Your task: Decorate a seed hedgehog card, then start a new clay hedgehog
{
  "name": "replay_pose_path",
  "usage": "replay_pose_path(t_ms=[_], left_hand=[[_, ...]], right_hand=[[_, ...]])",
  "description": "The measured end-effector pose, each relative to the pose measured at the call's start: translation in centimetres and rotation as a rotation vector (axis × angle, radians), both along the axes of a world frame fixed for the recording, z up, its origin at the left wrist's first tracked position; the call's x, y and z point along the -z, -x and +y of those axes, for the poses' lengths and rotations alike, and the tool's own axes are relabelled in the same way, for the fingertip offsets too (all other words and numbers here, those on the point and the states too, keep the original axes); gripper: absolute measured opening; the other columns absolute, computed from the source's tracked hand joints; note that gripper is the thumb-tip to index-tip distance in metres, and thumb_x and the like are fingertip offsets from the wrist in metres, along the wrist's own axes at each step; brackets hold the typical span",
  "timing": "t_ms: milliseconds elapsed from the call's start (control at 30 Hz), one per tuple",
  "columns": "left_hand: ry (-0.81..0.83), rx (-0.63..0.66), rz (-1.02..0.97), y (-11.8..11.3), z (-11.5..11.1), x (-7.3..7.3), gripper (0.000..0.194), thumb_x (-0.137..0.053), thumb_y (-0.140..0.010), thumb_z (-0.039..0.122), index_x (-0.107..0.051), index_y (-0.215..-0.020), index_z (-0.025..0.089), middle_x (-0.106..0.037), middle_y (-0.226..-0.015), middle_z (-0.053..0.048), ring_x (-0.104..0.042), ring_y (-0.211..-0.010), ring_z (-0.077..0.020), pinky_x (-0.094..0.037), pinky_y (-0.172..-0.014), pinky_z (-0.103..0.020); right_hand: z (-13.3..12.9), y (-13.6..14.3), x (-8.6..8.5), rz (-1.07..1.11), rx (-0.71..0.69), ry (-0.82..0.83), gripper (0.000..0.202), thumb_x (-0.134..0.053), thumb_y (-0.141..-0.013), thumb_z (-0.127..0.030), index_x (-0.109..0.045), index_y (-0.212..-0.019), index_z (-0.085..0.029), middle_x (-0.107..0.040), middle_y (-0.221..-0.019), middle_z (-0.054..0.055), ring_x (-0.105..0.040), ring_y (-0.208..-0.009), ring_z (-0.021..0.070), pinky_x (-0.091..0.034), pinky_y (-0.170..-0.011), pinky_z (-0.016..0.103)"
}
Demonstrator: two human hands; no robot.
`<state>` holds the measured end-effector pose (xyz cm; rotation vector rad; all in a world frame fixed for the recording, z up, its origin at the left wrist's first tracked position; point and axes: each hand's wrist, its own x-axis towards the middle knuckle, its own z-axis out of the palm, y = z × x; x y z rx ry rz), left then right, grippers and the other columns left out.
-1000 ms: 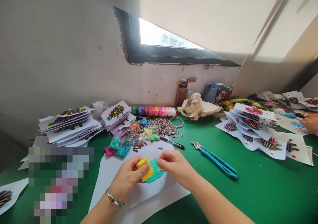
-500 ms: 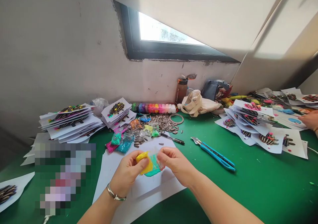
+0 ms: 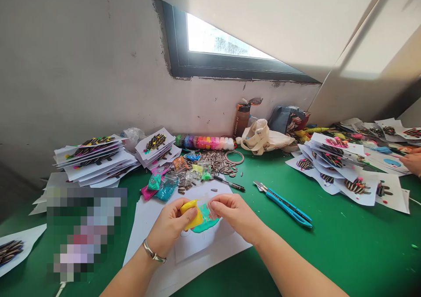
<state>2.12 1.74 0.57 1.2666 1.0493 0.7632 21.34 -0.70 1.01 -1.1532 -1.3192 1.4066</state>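
Observation:
In my left hand (image 3: 173,220) is a soft yellow lump of modelling clay (image 3: 191,216), pinched between thumb and fingers. My right hand (image 3: 230,211) grips a clear plastic bag (image 3: 206,202) right beside the clay. Whether the bag and the clay still touch I cannot tell. Under both hands, a flattened patch of turquoise-green clay (image 3: 206,225) lies on a small white sheet (image 3: 197,246) with faint drawn lines, partly hidden by the bag and fingers. Larger white sheets (image 3: 144,240) lie beneath it.
Bagged coloured clay (image 3: 166,189), sunflower seeds (image 3: 215,161), a tape roll (image 3: 234,157) and a pen (image 3: 228,183) lie beyond the hands. A blue utility knife (image 3: 284,205) rests at right. Seed-picture stacks (image 3: 98,169) stand left and right (image 3: 338,167). Another person's hand (image 3: 411,160) is far right.
My right hand has shifted slightly right with the clear bag, away from the yellow clay. More of the green patch shows between my hands. The view has moved a little.

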Motion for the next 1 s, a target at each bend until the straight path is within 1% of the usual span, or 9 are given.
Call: replay_pose_path(t_ms=[167,333,433,500,567,700,767,833,1000], left_hand=[[0.000,0.024,0.006,0.04,0.13,0.13,0.039,-0.072,-0.068,0.051,-0.061,-0.079,0.015,-0.055,-0.063,0.002,-0.047,-0.055,-0.0110,-0.038,-0.051,-0.023],[0.023,0.039,0.005,0.05,0.04,-0.01,0.040,-0.074,-0.065,0.051,-0.060,-0.076,0.016,-0.055,-0.062,0.003,-0.047,-0.054,-0.0112,-0.039,-0.051,-0.023],[0.034,0.064,0.019,-0.03,-0.10,-0.19,0.040,-0.075,-0.063,0.052,-0.060,-0.073,0.016,-0.055,-0.060,0.002,-0.048,-0.053,-0.0113,-0.039,-0.050,-0.023],[0.027,0.103,0.030,-0.11,-0.19,-0.19,0.041,-0.075,-0.064,0.053,-0.060,-0.073,0.016,-0.056,-0.061,0.002,-0.050,-0.054,-0.0115,-0.040,-0.051,-0.023],[0.039,0.131,0.029,-0.21,-0.29,-0.12,0.042,-0.073,-0.066,0.056,-0.060,-0.075,0.016,-0.059,-0.063,0.001,-0.052,-0.053,-0.0118,-0.041,-0.050,-0.023],[0.138,0.090,-0.017,-0.47,-0.46,-0.08,0.050,-0.064,-0.070,0.065,-0.060,-0.082,0.017,-0.062,-0.067,0.000,-0.058,-0.049,-0.0130,-0.042,-0.047,-0.023],[0.133,0.048,-0.036,-0.54,-0.44,-0.11,0.051,-0.063,-0.070,0.066,-0.061,-0.085,0.017,-0.063,-0.068,-0.001,-0.059,-0.051,-0.0140,-0.043,-0.049,-0.023],[0.105,0.017,-0.039,-0.51,-0.34,-0.09,0.050,-0.066,-0.069,0.064,-0.063,-0.087,0.017,-0.065,-0.069,-0.001,-0.060,-0.053,-0.0148,-0.043,-0.050,-0.024],[0.054,0.030,-0.011,-0.29,-0.06,0.06,0.042,-0.072,-0.067,0.055,-0.068,-0.083,0.016,-0.066,-0.066,-0.002,-0.057,-0.053,-0.0149,-0.044,-0.052,-0.025]], right_hand=[[0.11,0.08,0.48,0.055,0.030,0.041,0.016,-0.056,-0.074,-0.021,-0.068,-0.084,-0.018,-0.061,-0.068,-0.001,-0.055,-0.068,0.0143,-0.043,-0.068,0.028],[0.15,-0.07,0.54,0.191,-0.062,0.106,0.027,-0.066,-0.069,-0.022,-0.066,-0.095,-0.019,-0.059,-0.069,-0.002,-0.054,-0.066,0.0127,-0.043,-0.066,0.027],[0.10,-0.07,0.54,0.202,-0.145,0.148,0.023,-0.067,-0.067,-0.023,-0.067,-0.090,-0.018,-0.060,-0.069,-0.002,-0.055,-0.066,0.0125,-0.043,-0.067,0.026],[0.03,-0.02,0.54,0.148,-0.212,0.152,0.013,-0.063,-0.069,-0.022,-0.068,-0.080,-0.017,-0.060,-0.067,-0.001,-0.054,-0.066,0.0126,-0.043,-0.068,0.027],[-0.02,0.01,0.52,0.100,-0.234,0.130,0.008,-0.058,-0.071,-0.020,-0.065,-0.069,-0.016,-0.059,-0.065,-0.001,-0.054,-0.066,0.0128,-0.044,-0.069,0.027],[0.00,-0.12,0.48,-0.002,-0.101,-0.001,0.013,-0.052,-0.074,-0.020,-0.059,-0.064,-0.018,-0.055,-0.061,-0.002,-0.052,-0.063,0.0124,-0.043,-0.065,0.026],[0.05,-0.24,0.53,-0.100,-0.027,-0.095,0.016,-0.052,-0.077,-0.023,-0.058,-0.063,-0.018,-0.053,-0.062,-0.002,-0.051,-0.064,0.0124,-0.042,-0.064,0.025],[0.10,-0.34,0.66,-0.169,0.000,-0.145,0.018,-0.052,-0.079,-0.024,-0.057,-0.062,-0.018,-0.053,-0.063,-0.002,-0.050,-0.064,0.0124,-0.041,-0.063,0.024],[0.12,-0.43,1.09,-0.102,-0.167,0.054,0.015,-0.054,-0.079,-0.025,-0.059,-0.067,-0.018,-0.058,-0.064,-0.001,-0.053,-0.063,0.0120,-0.042,-0.062,0.023]])
